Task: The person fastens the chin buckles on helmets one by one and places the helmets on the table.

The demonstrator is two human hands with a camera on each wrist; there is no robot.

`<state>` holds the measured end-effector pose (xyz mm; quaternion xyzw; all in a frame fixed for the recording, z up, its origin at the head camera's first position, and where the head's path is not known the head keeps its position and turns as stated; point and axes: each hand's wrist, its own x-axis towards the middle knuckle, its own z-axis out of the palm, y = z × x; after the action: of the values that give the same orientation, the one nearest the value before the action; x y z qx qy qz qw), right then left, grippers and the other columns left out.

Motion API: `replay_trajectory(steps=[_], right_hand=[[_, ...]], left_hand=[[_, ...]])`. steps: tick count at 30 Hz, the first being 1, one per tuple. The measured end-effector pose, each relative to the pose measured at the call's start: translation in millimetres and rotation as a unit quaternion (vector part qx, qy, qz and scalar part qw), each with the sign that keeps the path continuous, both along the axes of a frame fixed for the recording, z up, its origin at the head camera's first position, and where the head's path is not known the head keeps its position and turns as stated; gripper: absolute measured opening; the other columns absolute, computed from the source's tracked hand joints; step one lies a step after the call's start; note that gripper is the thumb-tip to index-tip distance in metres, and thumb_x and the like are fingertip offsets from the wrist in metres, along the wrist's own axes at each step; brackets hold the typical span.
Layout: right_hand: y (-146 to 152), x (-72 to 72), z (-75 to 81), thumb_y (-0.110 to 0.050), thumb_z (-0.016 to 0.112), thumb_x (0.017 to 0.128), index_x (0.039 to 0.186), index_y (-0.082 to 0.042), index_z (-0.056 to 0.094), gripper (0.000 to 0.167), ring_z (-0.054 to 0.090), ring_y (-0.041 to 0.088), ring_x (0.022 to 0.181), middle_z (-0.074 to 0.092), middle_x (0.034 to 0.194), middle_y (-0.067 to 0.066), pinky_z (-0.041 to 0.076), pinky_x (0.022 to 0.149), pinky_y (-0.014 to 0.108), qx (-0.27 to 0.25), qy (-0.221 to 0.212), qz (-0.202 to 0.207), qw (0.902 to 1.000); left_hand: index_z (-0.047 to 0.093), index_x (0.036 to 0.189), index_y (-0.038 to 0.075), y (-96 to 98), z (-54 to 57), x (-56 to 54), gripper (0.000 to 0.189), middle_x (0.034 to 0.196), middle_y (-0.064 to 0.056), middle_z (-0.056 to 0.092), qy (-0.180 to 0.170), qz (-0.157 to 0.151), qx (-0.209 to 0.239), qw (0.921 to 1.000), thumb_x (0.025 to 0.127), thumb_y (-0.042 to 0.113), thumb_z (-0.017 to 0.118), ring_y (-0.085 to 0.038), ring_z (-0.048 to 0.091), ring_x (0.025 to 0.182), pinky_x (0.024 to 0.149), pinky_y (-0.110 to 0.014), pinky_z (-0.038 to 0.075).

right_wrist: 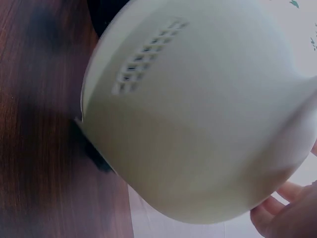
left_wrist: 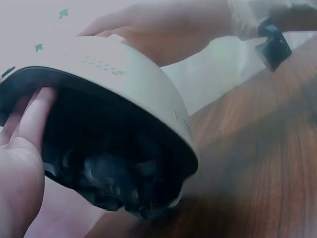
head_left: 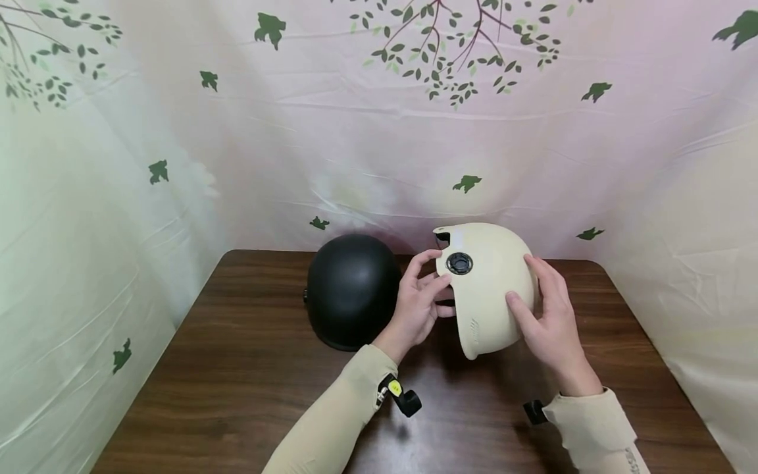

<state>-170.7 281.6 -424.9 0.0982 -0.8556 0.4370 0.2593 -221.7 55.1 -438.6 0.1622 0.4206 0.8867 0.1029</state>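
Observation:
A cream helmet (head_left: 494, 283) is tipped on its side above the table, its opening turned to the left. My left hand (head_left: 417, 299) grips its rim by a round black fitting (head_left: 459, 263). In the left wrist view, fingers (left_wrist: 37, 116) of that hand reach inside against the dark lining (left_wrist: 114, 148). From the other side, my right hand (head_left: 551, 322) holds the rounded shell with thumb and fingers spread over it. Rows of small vent holes (right_wrist: 143, 59) show on the shell in the right wrist view.
A black helmet (head_left: 354, 289) sits dome up on the brown wooden table (head_left: 249, 395), just left of the cream one. Behind the table hangs a pale curtain (head_left: 379, 145) printed with leaves and birds, which also runs along both sides.

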Motion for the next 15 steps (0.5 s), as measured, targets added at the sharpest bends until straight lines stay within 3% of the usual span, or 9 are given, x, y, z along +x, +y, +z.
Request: replay_trajectory(steps=[2, 4, 11, 15], right_hand=[[1, -0.5, 0.5, -0.012, 0.071, 0.095, 0.158, -0.020, 0.048, 0.068, 0.035, 0.031, 0.147, 0.040, 0.162, 0.014, 0.036, 0.111, 0.059, -0.002, 0.002, 0.000, 1.0000], [1, -0.9, 0.7, -0.012, 0.071, 0.094, 0.158, -0.020, 0.049, 0.067, 0.035, 0.033, 0.147, 0.041, 0.161, 0.014, 0.032, 0.108, 0.069, -0.002, 0.004, 0.000, 1.0000], [2, -0.9, -0.6, -0.015, 0.069, 0.096, 0.157, -0.019, 0.049, 0.064, 0.035, 0.036, 0.144, 0.043, 0.160, 0.015, 0.030, 0.105, 0.069, 0.001, -0.007, -0.001, 1.0000], [4, -1.6, -1.8, -0.015, 0.068, 0.096, 0.157, -0.018, 0.049, 0.064, 0.035, 0.037, 0.143, 0.044, 0.159, 0.016, 0.029, 0.105, 0.069, 0.002, -0.006, 0.001, 1.0000]], left_hand=[[0.051, 0.140, 0.025, 0.0, -3.1, -0.8, 0.044, 0.115, -0.007, 0.072, -0.012, 0.000, 0.021, 0.9997, 0.103, 0.003, 0.059, -0.019, 0.077, 0.083, 0.063, -0.039, 0.063], [0.051, 0.141, 0.024, 0.1, -5.8, -1.4, 0.043, 0.113, -0.005, 0.073, -0.020, 0.000, 0.033, 0.9992, 0.104, 0.003, 0.058, -0.020, 0.078, 0.082, 0.063, -0.040, 0.063], [0.050, 0.143, 0.019, -0.8, -12.3, -1.5, 0.044, 0.103, 0.001, 0.077, -0.035, 0.001, 0.050, 0.9982, 0.103, 0.001, 0.055, -0.020, 0.078, 0.082, 0.064, -0.040, 0.063], [0.051, 0.145, 0.018, -3.6, -11.8, -2.0, 0.046, 0.106, -0.001, 0.076, -0.039, 0.000, 0.026, 0.9989, 0.102, 0.002, 0.058, -0.021, 0.078, 0.083, 0.066, -0.041, 0.064]])
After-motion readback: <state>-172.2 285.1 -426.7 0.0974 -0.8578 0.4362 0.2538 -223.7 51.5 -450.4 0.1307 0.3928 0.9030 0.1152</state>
